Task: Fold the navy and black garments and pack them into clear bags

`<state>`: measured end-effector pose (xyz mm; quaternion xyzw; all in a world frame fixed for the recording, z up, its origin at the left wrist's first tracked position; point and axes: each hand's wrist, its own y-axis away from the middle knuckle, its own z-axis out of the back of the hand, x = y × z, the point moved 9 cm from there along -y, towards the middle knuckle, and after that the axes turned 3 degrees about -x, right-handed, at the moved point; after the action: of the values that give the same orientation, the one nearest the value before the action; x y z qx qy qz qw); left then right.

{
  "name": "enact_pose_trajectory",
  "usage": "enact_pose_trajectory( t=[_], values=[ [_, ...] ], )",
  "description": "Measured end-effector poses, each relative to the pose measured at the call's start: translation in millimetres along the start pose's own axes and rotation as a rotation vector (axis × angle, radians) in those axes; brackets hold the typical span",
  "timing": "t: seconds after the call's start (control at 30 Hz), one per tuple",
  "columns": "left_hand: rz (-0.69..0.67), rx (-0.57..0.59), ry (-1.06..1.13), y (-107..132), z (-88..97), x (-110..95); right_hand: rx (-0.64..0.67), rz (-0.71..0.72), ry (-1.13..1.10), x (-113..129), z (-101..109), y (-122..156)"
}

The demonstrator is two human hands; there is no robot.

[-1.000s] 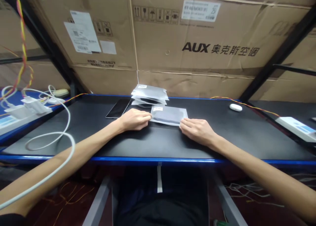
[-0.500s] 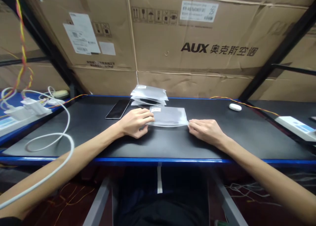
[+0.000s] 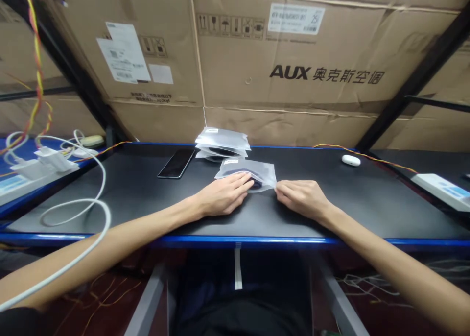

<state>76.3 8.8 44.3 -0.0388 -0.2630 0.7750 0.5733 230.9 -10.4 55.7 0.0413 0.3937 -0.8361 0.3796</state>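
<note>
A frosted translucent plastic bag (image 3: 265, 172) with a small white label lies on the dark desk mat. Its near edge gapes, and something dark shows inside. My left hand (image 3: 228, 194) has its fingers stretched out over that near edge; whether the fingertips reach inside is hidden. The bag's right corner is pinched in my right hand (image 3: 301, 196), with the fingers curled closed. Just behind the bag, several similar bags (image 3: 223, 140) are piled up, the top one carrying a white label.
A phone (image 3: 176, 163) rests left of the pile, and a white earphone case (image 3: 350, 160) sits at right. Power strips (image 3: 442, 191) flank the mat. A white cable (image 3: 105, 218) loops over the left side. A large cardboard box (image 3: 235, 91) forms the back wall.
My left hand has let go of the bag's left edge and moved right, its fingers straightened over the near edge. The bag now bulges open there. My right hand shifted slightly left.
</note>
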Motion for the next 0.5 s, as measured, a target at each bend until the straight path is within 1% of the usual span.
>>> enact_pose_trajectory(
  t=[0.1,0.23,0.37,0.5],
  values=[
    [0.086,0.011,-0.014,-9,-7.3,0,0.029,0.002,-0.001,1,-2,0],
    [0.157,0.009,-0.038,-17,-10.4,-2,-0.007,-0.002,0.026,0,2,0],
    [0.192,-0.020,-0.041,-16,-6.8,0,-0.034,0.002,0.023,0,5,-1],
    [0.246,0.005,-0.011,-12,-9.8,6,-0.017,-0.014,-0.002,-1,3,-2]
  ],
)
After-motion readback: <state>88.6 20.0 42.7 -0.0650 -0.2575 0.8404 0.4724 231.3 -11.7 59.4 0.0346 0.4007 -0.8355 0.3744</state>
